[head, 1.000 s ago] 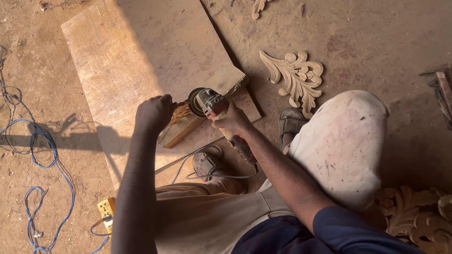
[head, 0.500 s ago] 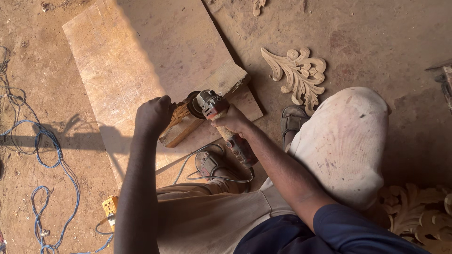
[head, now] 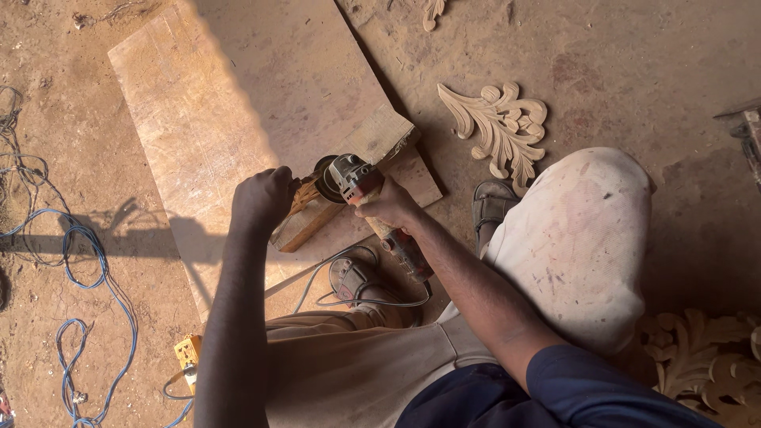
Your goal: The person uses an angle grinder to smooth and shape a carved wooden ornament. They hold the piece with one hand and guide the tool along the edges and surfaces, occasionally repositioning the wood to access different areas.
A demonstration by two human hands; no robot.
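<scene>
My left hand (head: 265,198) is clenched on a small carved wood piece (head: 304,196), pinning it to a wooden block (head: 305,226) at the near edge of the big board (head: 238,103) on the dirt floor (head: 634,47). My right hand (head: 390,208) grips the angle grinder (head: 357,181), its disc at the carving. A carved leaf ornament (head: 499,127) lies off the board's right edge.

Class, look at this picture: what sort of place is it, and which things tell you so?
Most likely an open-air woodcarving workshop. The right hand holds an angle grinder over a wooden board, and a carved leaf ornament lies on the dirt floor.
</scene>
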